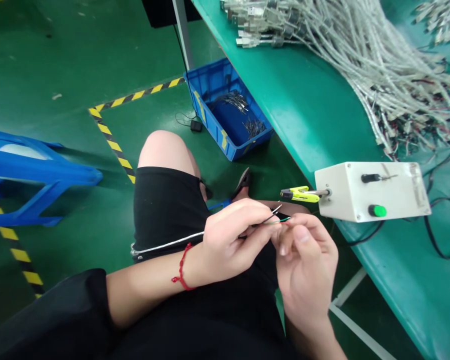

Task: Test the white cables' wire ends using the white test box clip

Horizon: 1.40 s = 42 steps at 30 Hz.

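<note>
My left hand (232,242) is closed round a thin grey-white cable (168,243), whose other end trails over my lap to the left. Split-out wires stick out past its fingertips; a black wire (272,216) points up and away. Close beside it, my right hand (309,265) is closed, thumb and fingers pinching at the ends of a green wire (285,219) and a reddish one. Just beyond the fingers, a yellow-green clip (303,194) juts from a white box (371,192) with a switch and a green knob.
On the green table (303,110) lies a big heap of clear cables (367,55) with USB plugs. A blue bin (228,140) holding dark cables stands on the floor by the table edge. A blue stool (41,170) is at left, near striped floor tape (112,142).
</note>
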### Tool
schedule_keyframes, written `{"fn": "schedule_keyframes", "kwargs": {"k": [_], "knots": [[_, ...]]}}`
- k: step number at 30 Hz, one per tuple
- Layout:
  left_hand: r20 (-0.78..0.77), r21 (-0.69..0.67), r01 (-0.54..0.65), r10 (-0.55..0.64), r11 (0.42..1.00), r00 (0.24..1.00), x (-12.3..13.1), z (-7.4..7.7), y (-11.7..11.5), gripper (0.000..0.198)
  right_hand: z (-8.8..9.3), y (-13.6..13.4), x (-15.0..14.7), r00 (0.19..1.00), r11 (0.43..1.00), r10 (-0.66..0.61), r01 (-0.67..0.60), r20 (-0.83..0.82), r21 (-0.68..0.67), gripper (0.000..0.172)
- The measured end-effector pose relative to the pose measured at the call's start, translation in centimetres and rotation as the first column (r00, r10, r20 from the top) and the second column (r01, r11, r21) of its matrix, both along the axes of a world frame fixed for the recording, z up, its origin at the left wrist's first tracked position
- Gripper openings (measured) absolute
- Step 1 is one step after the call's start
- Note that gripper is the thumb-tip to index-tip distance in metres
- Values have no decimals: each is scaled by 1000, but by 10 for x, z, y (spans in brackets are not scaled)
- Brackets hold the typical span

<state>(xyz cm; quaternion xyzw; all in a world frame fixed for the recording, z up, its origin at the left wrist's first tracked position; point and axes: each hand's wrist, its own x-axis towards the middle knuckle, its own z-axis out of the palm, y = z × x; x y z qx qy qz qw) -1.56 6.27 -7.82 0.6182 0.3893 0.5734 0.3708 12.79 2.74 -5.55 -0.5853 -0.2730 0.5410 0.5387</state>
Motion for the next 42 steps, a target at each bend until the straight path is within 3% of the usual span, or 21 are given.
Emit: {"fn": "schedule_keyframes", "kwargs": {"k": [6,10,17,26,36,42], "knots": [[-40,-108,-22,18,994,999,-5,-1,11,10,-29,23,8,997,998,-44,41,-68,-42,46],[-5,-122,-16,16,992,1000,-7,-4,16,10,-41,34,5,970,991,-131,125,-204,-39,44],[3,-173,5,-5,985,1000,-12,-10,19,8,-41,31,-2,926,978,-207,208,-317,-31,34],[-1,-174,18,-18,985,1000,-8,-22,23,8,-41,27,-8,929,979,-196,202,-314,-15,31],[15,-176,50,-48,983,999,-6,-28,23,10,-43,25,-10,948,983,-183,179,-260,-39,32],[14,-175,51,-49,983,999,-5,-29,22,10,-44,26,-9,936,987,-158,160,-313,-21,35]]}}
